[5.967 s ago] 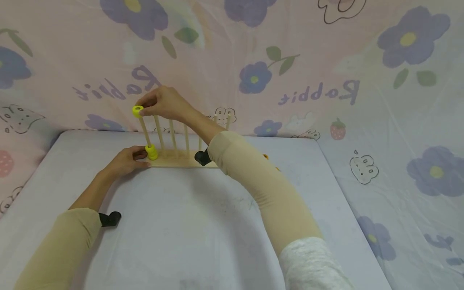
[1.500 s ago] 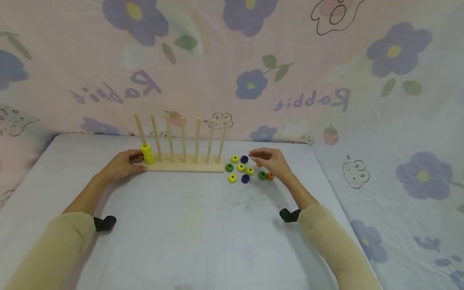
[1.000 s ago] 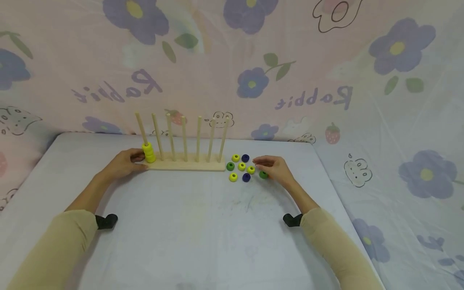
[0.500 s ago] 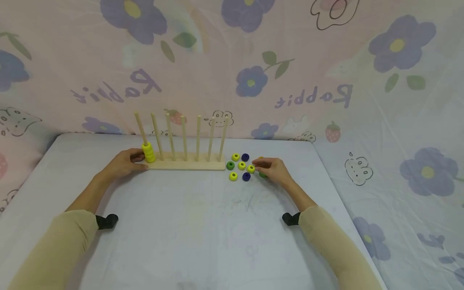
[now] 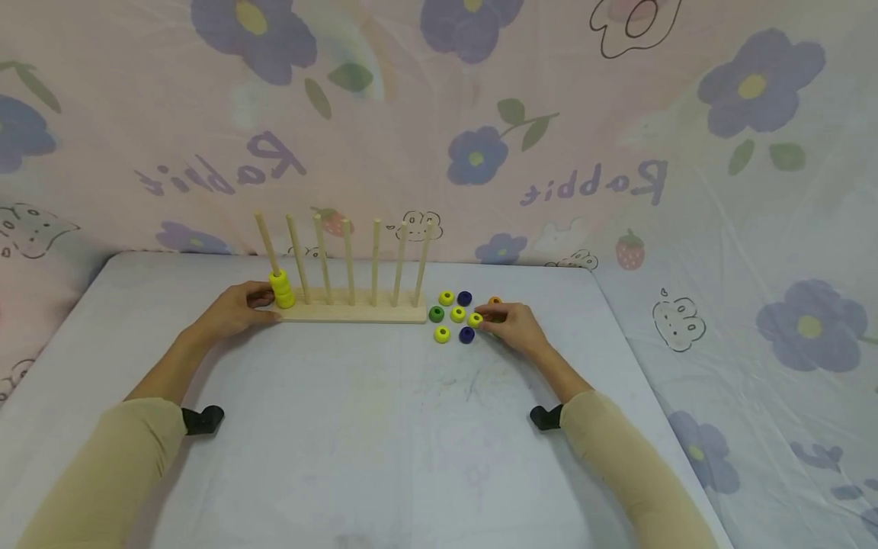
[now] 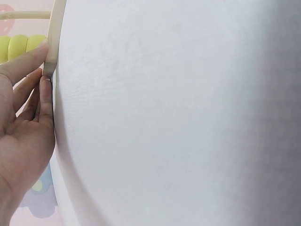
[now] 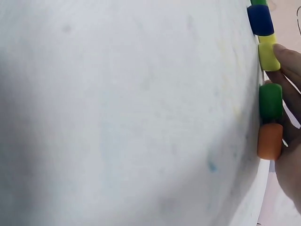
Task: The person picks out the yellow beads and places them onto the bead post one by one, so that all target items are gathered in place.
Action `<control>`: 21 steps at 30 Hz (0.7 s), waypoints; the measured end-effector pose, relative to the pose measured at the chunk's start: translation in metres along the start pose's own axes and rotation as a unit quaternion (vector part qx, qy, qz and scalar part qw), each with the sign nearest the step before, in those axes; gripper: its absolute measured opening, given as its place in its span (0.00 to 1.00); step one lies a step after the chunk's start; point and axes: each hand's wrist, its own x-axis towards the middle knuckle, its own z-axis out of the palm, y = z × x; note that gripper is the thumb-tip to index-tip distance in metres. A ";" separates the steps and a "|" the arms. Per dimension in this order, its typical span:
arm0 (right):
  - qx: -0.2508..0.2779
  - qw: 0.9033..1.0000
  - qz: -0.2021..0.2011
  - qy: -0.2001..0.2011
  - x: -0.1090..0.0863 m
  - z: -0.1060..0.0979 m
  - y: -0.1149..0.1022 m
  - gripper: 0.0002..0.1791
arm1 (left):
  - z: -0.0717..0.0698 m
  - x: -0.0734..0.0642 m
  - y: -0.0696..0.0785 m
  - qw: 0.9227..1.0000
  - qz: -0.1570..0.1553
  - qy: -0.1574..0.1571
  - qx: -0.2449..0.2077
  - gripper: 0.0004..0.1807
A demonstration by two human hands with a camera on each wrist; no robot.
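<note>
A wooden peg rack (image 5: 353,313) with a row of upright pegs stands on the white table. Yellow beads (image 5: 280,290) are stacked at the foot of its leftmost peg. My left hand (image 5: 236,311) grips the left end of the rack's base, thumb beside the stack in the left wrist view. To the right of the rack, my right hand (image 5: 516,326) pinches a yellow bead (image 5: 475,320) between thumb and fingers, low at the table. In the right wrist view a green bead (image 7: 271,101) and an orange bead (image 7: 270,141) lie close under that hand.
Other loose beads lie between the rack and my right hand: yellow (image 5: 442,334), dark blue (image 5: 466,335) and green (image 5: 436,314). An orange bead (image 5: 495,301) shows behind the hand. A patterned cloth (image 5: 384,114) hangs behind the table.
Earlier my right hand held a yellow bead atop the leftmost peg; that bead now sits on the stack. The hand went right to the loose beads and took a yellow one. Left hand stayed.
</note>
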 end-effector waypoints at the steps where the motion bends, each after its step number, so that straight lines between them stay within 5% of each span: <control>1: -0.005 1.000 0.000 0.001 0.000 0.001 0.000 0.17 | 0.000 -0.001 0.000 1.000 0.000 0.001 0.000 0.44; 21: -0.006 1.000 -0.006 0.028 -0.005 -0.002 -0.004 0.16 | 0.001 -0.003 0.002 1.000 0.007 0.004 -0.002 0.44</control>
